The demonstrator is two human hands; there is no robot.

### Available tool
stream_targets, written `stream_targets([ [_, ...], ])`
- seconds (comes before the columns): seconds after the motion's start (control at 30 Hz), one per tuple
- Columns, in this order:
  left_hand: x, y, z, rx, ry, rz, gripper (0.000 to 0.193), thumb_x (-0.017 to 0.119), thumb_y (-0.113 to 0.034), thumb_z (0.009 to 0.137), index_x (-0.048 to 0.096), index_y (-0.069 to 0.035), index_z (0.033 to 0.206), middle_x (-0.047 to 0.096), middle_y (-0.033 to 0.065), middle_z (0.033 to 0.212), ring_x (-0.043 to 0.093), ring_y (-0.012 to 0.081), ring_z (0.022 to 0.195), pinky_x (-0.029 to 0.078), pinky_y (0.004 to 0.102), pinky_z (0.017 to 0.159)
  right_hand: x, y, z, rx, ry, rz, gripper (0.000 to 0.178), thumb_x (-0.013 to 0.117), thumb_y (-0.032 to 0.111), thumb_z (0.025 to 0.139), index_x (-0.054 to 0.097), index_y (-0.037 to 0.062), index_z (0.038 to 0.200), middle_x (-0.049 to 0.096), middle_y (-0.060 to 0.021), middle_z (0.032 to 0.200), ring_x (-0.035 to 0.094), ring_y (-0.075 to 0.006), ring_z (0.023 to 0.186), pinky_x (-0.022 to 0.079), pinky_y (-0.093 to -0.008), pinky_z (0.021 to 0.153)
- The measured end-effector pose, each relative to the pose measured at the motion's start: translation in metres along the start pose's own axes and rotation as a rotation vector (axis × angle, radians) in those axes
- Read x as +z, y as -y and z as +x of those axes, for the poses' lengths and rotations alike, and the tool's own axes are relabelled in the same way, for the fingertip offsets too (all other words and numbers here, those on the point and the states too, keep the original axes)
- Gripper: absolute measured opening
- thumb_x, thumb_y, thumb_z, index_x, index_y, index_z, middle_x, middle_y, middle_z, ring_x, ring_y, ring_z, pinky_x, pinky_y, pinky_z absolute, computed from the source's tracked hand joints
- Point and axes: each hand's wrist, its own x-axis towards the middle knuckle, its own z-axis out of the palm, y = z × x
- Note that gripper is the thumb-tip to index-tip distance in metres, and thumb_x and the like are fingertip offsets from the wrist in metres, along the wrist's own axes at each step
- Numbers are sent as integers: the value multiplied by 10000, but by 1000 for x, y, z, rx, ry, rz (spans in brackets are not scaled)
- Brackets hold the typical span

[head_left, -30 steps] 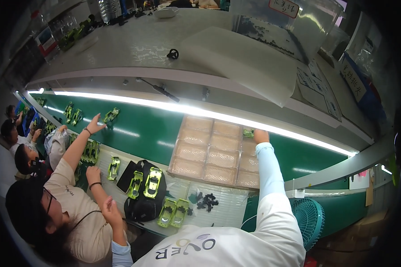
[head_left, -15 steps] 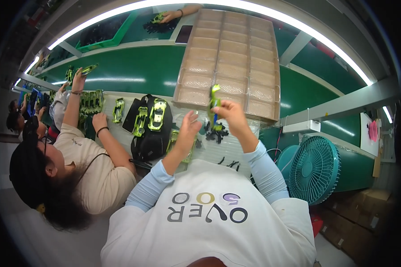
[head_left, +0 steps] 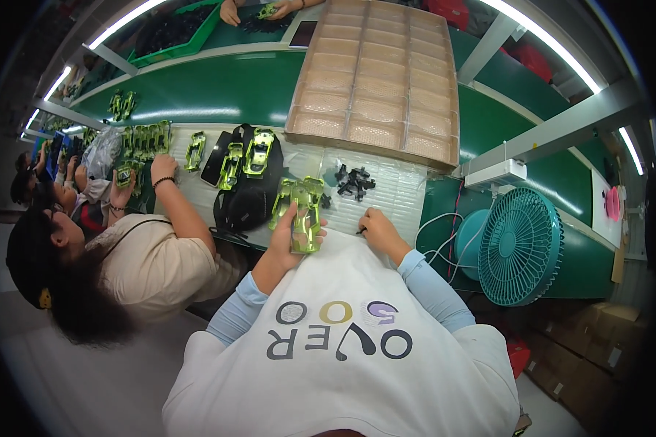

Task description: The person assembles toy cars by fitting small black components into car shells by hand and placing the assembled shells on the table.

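In my left hand (head_left: 280, 244) is a bright green toy car body shell (head_left: 305, 218), held tilted just in front of my shirt with the fingers closed along its side. My right hand (head_left: 380, 230) is by the near edge of the table, its fingertips pinched on a small black part (head_left: 361, 231). Beyond it lies a loose pile of black plastic parts (head_left: 355, 182). Another green shell shows partly behind the held one. Two more green car shells, one (head_left: 259, 153) beside the other (head_left: 230, 166), rest on a black bag (head_left: 249, 207).
A large compartmented tray (head_left: 291, 135) stands at the back of the table. To the right is a teal fan (head_left: 521, 247) with white cables. At left a co-worker (head_left: 153, 251) sits near a row of green shells (head_left: 147, 140). Another person's hands (head_left: 280, 9) work across the bench.
The green shell has passed from my right hand to my left and come down closer to me. My right hand has dropped toward the near table edge and pinches a small black part.
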Motion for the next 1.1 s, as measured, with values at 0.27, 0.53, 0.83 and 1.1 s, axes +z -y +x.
stream_targets([
  [0.27,13,10,3,-24,111,5,462,389,-461,796,423,-60,1021,521,170,939,560,258,748,483,342,622,-41,18,20,339,-65,717,129,583,52,678,561,-1,793,536,-42,646,484,-124,553,403,-242,498],
  [0.53,49,12,1,11,235,-60,547,363,-423,814,342,33,1118,415,192,1124,450,338,996,398,387,837,-78,87,16,246,-263,1201,104,555,34,717,543,-22,805,543,-37,721,494,-92,603,414,-207,560],
  [0.83,54,5,-7,40,232,-226,582,377,-393,812,309,109,1099,376,266,1116,393,359,1052,303,407,935,-82,106,10,-226,-627,170,86,553,-15,679,561,-5,764,533,-118,774,530,-251,701,441,-291,594],
  [1.1,45,5,-11,14,245,-190,551,391,-369,814,315,103,1089,389,262,1102,394,334,1063,305,400,937,-79,104,6,-95,-435,485,101,550,-6,646,562,-5,747,527,-121,739,526,-249,645,428,-293,574],
])
